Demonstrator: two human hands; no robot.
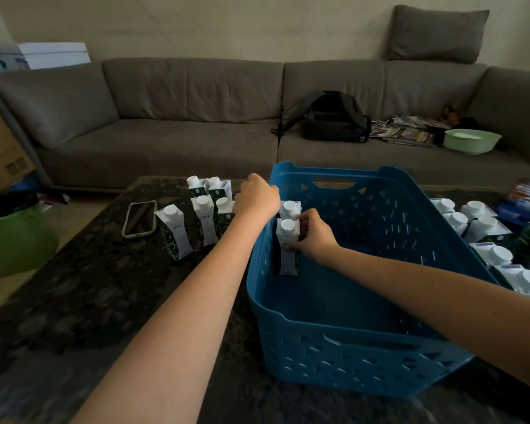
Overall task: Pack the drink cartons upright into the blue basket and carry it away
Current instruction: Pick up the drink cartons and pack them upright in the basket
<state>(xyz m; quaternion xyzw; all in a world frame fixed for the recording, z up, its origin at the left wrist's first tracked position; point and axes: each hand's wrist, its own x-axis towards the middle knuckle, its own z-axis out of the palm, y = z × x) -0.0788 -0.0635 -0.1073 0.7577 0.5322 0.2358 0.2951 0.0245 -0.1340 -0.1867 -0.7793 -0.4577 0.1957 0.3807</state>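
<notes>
Dark mottled table [83,301] carries the blue basket [343,359] near its front edge; inside at the left wall, the right hand [311,237] grips an upright carton [287,246], a second carton [289,209] behind; left hand [256,198] hovers over the left rim, fingers hidden, its grip unclear; loose cartons [204,218] left, label unreadable

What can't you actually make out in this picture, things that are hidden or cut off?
- Head view: the left hand shows only its back, so its fingers and whatever they touch are hidden.
- The rear carton in the blue basket is mostly covered by the front carton and the right hand.
- The cartons on the right are partly hidden by the basket wall and cut by the frame edge.
- Carton print is too small to read.
</notes>
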